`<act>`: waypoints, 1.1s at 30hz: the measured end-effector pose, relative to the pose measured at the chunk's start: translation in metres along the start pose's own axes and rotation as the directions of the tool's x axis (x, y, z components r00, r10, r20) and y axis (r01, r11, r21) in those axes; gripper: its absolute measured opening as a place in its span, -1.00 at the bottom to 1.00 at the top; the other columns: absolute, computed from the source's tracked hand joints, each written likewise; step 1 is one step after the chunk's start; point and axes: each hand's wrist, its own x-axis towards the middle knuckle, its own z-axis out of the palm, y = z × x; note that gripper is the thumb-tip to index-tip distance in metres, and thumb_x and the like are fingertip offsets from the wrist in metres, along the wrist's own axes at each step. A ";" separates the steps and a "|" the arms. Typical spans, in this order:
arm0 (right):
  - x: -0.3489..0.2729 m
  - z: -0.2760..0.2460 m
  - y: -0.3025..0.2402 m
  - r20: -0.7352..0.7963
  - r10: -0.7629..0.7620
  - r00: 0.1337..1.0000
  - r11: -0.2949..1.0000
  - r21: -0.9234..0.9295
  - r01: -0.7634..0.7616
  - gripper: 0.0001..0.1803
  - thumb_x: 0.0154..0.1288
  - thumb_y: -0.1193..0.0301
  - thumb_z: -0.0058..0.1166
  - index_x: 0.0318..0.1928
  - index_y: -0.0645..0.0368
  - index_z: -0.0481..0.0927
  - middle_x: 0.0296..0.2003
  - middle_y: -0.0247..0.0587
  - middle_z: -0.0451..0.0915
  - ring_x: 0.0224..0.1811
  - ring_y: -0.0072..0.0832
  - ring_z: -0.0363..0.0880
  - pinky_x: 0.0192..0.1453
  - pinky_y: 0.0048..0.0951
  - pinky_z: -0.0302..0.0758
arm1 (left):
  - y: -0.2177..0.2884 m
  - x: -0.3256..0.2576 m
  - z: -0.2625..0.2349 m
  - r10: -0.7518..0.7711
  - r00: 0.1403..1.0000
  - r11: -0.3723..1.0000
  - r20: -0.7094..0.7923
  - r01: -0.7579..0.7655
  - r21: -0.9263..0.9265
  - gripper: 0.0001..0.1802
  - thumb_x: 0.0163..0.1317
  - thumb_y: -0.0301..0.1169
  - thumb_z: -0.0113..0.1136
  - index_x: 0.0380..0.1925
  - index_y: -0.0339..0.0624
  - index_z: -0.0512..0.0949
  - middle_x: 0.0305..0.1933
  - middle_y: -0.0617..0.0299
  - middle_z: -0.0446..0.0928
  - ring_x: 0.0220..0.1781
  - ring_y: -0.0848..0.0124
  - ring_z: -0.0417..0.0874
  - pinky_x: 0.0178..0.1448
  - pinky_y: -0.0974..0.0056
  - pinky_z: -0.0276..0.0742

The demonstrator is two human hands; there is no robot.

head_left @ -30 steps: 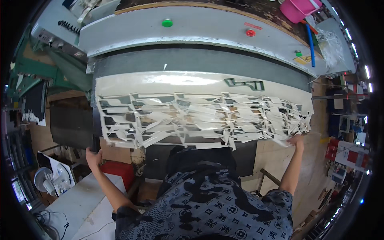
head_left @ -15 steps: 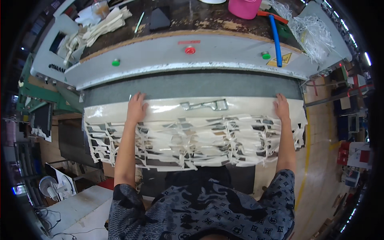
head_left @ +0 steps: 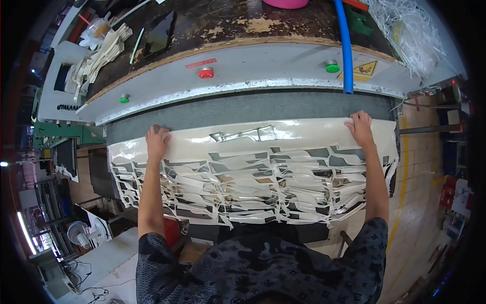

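A glossy cream sheet [head_left: 192, 141] lies across the grey bed of a press, its near part cut into a web of strips and holes that droops toward me. My left hand [head_left: 158, 142] is at its far edge on the left, fingers curled over the edge and thumb on the near side. At the far edge on the right, my right hand [head_left: 361, 129] grips in the same way, fingertips slightly past the edge. Between the hands, on the uncut band, rests a thin metal cutting die [head_left: 243, 134] of long, angular outline. Neither hand touches it.
Beyond the grey bed [head_left: 228, 107] runs the press beam [head_left: 273, 63] with a red button [head_left: 206, 73] and green buttons [head_left: 331, 66]. A blue-handled hammer [head_left: 346, 55] hangs over its front. Above lie cream scraps [head_left: 101, 53], a dark flat object [head_left: 160, 34] and white stringy material [head_left: 412, 35].
The sheet has shifted on the bed, and its cut web lies more spread out. Both hands have changed from flatter fingers to a curled grip at the far edge. My view has turned somewhat.
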 end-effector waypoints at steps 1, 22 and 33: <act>-0.001 0.001 -0.003 -0.091 0.034 0.995 0.999 -0.024 -0.036 -0.50 0.38 0.17 0.40 0.20 0.15 0.61 0.10 0.02 0.51 0.26 0.03 0.45 0.46 0.06 0.28 | 0.013 0.001 0.003 -0.014 0.999 0.998 -0.052 0.017 0.056 -0.54 0.29 -0.36 0.47 0.21 -0.04 0.66 0.14 -0.11 0.63 0.24 -0.12 0.60 0.35 -0.13 0.49; -0.094 -0.015 -0.205 0.187 -0.005 0.982 0.974 0.224 -0.038 -0.09 0.13 -0.20 0.55 0.23 0.27 0.62 0.13 0.04 0.49 0.27 -0.05 0.46 0.42 0.02 0.33 | 0.240 -0.096 -0.014 0.168 0.968 0.939 0.188 -0.099 -0.329 -0.26 0.23 0.11 0.54 0.20 -0.24 0.66 0.12 -0.01 0.55 0.29 0.01 0.52 0.48 -0.16 0.27; -0.091 -0.048 -0.186 0.449 -0.101 0.888 0.963 0.270 -0.027 -0.29 0.25 -0.08 0.51 0.19 0.17 0.66 0.17 -0.04 0.59 0.32 -0.10 0.49 0.58 0.01 0.21 | 0.234 -0.099 -0.002 0.217 0.949 0.917 0.230 -0.117 -0.382 -0.40 0.22 0.05 0.56 -0.03 -0.27 0.70 -0.02 -0.05 0.63 0.14 -0.05 0.64 0.20 -0.08 0.47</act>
